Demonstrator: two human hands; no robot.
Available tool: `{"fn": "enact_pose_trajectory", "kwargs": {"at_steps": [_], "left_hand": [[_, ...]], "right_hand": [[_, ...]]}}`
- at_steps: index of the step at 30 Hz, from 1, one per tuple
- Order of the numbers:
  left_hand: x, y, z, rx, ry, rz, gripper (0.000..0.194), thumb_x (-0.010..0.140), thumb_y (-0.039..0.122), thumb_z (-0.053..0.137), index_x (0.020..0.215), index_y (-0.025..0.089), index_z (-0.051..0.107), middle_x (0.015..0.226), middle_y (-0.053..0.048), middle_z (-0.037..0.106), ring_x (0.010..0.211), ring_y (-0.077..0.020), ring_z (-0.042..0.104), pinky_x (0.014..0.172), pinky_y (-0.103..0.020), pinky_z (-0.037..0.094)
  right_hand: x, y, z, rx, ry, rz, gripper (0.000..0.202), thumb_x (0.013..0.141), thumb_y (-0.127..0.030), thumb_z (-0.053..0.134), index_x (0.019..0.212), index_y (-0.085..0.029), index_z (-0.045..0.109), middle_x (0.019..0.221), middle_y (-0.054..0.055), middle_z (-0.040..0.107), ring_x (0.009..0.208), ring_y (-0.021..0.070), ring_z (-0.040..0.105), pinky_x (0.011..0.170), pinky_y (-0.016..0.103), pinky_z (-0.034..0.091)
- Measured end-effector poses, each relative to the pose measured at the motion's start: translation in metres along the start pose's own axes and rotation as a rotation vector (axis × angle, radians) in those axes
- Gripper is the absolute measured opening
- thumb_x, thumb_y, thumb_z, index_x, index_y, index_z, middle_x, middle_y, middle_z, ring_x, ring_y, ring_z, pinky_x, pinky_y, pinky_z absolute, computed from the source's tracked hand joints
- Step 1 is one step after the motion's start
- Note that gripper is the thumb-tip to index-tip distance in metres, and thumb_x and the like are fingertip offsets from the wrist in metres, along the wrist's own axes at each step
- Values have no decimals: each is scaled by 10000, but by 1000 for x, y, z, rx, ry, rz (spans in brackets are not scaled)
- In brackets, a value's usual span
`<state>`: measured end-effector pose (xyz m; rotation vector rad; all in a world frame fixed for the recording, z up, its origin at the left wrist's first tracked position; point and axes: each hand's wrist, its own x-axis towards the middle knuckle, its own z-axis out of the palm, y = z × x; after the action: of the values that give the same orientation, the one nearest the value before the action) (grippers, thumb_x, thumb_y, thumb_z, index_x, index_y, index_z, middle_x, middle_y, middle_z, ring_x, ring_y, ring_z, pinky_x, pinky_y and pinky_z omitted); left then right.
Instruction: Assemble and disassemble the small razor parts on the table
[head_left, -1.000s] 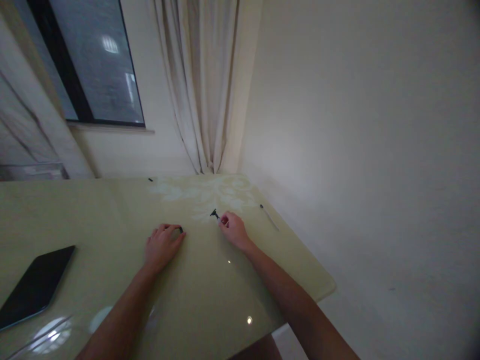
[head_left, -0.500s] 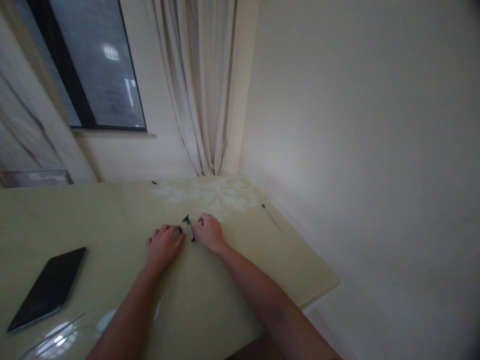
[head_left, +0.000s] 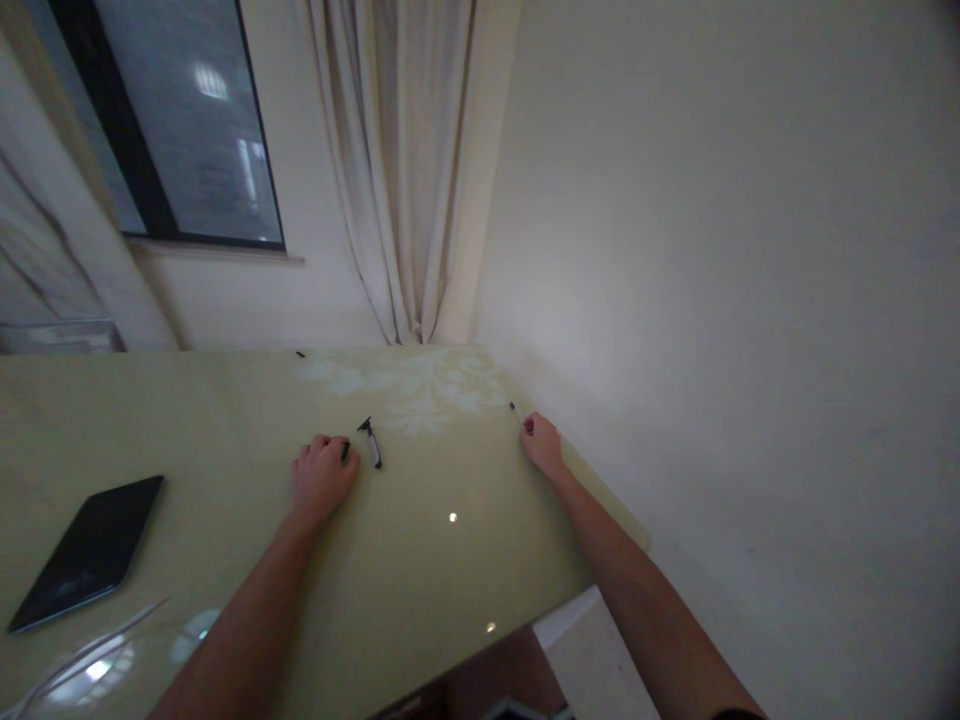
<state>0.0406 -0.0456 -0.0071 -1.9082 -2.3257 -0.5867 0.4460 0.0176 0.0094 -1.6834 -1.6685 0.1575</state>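
My left hand (head_left: 325,475) rests on the table with its fingers curled, and a small black piece (head_left: 345,451) shows between thumb and fingers. Just to its right lies a razor (head_left: 373,448) with a dark head and a grey-and-black handle, apart from both hands. Near the table's right edge, my right hand (head_left: 541,442) has its fingers closed on a thin white stick with a dark tip (head_left: 514,408). Most of that stick is hidden under the hand, so its exact kind cannot be made out.
A black tablet (head_left: 90,550) lies on the yellowish table (head_left: 420,580) at the left, with a pale cable (head_left: 105,640) in front of it. One small dark piece (head_left: 301,354) sits at the far edge. Curtains (head_left: 394,180) and a wall (head_left: 712,300) stand behind.
My right hand has moved right from beside the razor to the white stick and closed on it. My left hand stays by the razor. The view has shifted slightly.
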Motion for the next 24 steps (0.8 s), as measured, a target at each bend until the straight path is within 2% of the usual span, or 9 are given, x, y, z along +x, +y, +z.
{"fn": "enact_pose_trajectory", "kwargs": {"at_steps": [4,8,10,12,15,19,22,24], "left_hand": [[2,-4,-1,24,-14,-1,484,995,421,406,1232,143,725,1173,-179,678,1090,-335,636,898,-405,478],[5,-10,-2,2,-29,-40,497,992,488,431,1199,152,733,1131,-164,702,1062,-324,659,849,-382,478],[6,-13,-2,-18,-25,-57,484,985,494,451,1185,154,732,1085,-151,717,1035,-312,671,836,-370,476],[6,-14,-2,-29,-13,-59,476,983,496,458,1171,155,732,1049,-140,724,1011,-308,677,834,-368,474],[4,-14,-1,-31,5,-47,493,985,507,452,1156,139,732,1036,-145,723,993,-315,675,839,-378,474],[0,-8,-7,2,91,-27,523,1010,498,399,1186,114,708,1092,-170,710,1012,-318,655,856,-388,463],[-7,2,-16,53,147,48,469,1034,443,354,1098,152,716,1097,-154,713,1036,-316,640,862,-391,441],[-14,14,-21,71,129,132,448,1044,412,334,1004,176,713,1048,-138,724,1005,-302,645,859,-389,428]], "right_hand": [[-9,-67,43,73,-122,-117,202,780,-24,596,853,-211,610,835,34,641,761,200,582,732,321,404],[-30,-140,90,131,-240,-229,175,783,-43,641,889,-181,636,881,36,650,758,167,575,731,280,405],[-42,-163,107,100,-277,-245,162,821,-66,624,939,-174,645,939,61,651,806,173,576,761,282,409],[-53,-178,117,65,-312,-238,173,848,-75,600,983,-174,645,984,78,647,843,182,580,780,286,414],[-64,-186,122,33,-349,-232,206,869,-92,588,1048,-183,635,1051,91,638,888,197,593,797,297,425],[-65,-181,112,39,-335,-239,342,864,-205,677,1191,-208,576,1129,93,611,910,213,609,804,316,440],[-59,-158,96,65,-345,-244,368,850,-326,745,1153,-204,577,1057,75,617,857,208,605,787,321,442],[-55,-135,86,107,-344,-230,294,859,-327,741,1075,-192,593,939,46,623,786,185,587,756,308,439]]}}
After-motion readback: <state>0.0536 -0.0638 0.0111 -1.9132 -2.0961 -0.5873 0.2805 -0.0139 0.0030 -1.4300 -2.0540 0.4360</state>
